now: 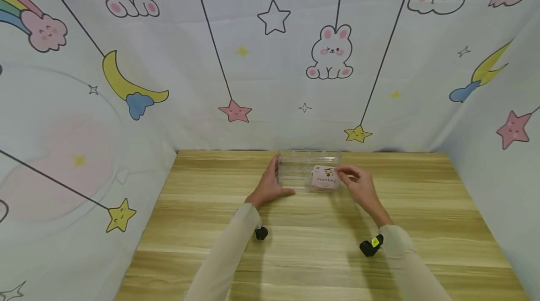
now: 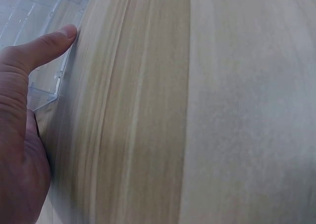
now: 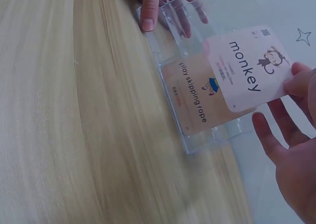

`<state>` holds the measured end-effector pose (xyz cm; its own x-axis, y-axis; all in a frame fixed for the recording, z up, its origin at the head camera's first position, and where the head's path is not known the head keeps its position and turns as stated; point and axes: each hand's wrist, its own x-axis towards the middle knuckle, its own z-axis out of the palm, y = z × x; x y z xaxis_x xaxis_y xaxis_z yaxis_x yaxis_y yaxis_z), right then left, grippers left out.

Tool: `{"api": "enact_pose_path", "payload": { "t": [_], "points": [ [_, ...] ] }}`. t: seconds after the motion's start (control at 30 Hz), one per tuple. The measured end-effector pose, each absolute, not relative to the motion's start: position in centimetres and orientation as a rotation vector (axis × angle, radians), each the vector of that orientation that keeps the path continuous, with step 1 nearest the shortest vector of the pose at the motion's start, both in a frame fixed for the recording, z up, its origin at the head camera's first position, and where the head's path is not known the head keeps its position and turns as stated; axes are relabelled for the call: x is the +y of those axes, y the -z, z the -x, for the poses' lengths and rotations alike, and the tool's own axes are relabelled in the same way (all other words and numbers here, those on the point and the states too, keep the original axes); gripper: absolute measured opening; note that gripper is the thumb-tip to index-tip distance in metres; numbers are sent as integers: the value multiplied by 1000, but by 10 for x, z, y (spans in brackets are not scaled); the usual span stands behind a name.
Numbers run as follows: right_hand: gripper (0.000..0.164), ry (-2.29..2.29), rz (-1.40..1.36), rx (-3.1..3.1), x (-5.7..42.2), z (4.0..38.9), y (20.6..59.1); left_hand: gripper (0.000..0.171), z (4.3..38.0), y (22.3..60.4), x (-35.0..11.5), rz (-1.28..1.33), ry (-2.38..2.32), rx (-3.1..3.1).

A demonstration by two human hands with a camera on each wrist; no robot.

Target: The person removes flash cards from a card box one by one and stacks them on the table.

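Note:
A clear plastic box with compartments sits at the back of the table. My left hand holds its left end, thumb along the front edge and fingers around the side. With thumb and fingers my right hand pinches the right edge of a pink card that reads "monkey" and bears a monkey drawing. The card is tilted over the box's right compartment. Below it, in that compartment, lies a "play skipping rope" card, partly covered by the monkey card.
The wood-grain table extends toward me. A white cloth backdrop with cartoon rabbits and stars rises right behind the box, and its sides flank the table. Black wrist cameras sit at both wrists.

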<state>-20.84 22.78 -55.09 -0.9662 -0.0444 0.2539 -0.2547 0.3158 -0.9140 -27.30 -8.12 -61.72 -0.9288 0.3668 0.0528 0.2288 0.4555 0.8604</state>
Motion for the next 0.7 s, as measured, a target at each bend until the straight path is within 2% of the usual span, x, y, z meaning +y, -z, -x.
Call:
{"api": "enact_pose_path", "payload": {
  "t": [0.27,0.4,0.7],
  "points": [
    [21,-1843,-316,-2436,233,200,544,139,274,619,-81,-531,-1482,2555],
    [30,-1864,-315,-2529,236,194,545,138,274,619,-80,-537,-1489,2551],
    [40,-1971,-291,-2627,239,179,562,139,273,618,-80,-518,-1490,2540]
  ]
}}
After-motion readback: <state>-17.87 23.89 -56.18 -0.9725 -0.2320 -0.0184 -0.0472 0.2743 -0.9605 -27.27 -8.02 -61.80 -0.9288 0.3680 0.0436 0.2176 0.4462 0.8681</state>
